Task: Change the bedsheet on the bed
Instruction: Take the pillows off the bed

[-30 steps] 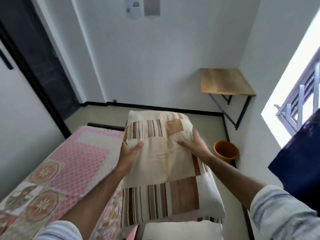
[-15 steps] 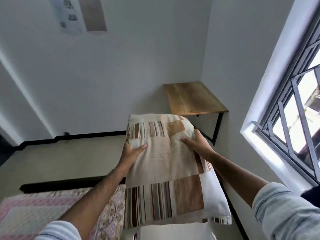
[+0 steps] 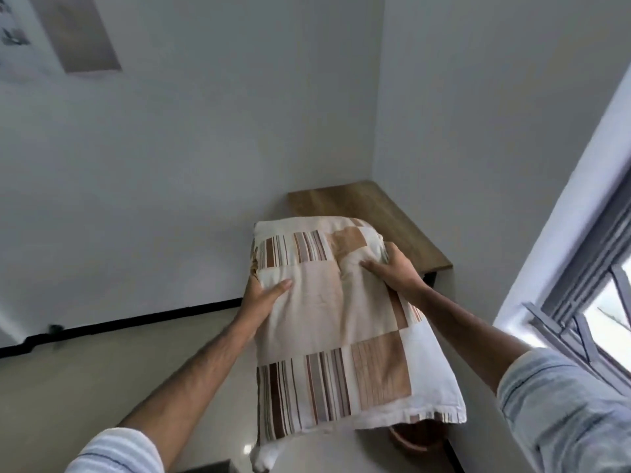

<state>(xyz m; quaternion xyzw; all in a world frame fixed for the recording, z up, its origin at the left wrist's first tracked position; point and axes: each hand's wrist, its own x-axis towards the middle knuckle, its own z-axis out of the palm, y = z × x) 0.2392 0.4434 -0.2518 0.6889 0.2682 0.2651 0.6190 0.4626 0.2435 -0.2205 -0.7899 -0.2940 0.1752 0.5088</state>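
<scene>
The bed has dropped out of frame since a second ago; I now face the corner, and the surface point(image 3: 372, 213) fills the centre right. The pillow point(image 3: 341, 319) stays raised at the centre, its far end now overlapping that surface. My left hand point(image 3: 263, 298) and right hand point(image 3: 392, 271) still grip its sides. I judge I'm clearing it away before stripping the sheet.
</scene>
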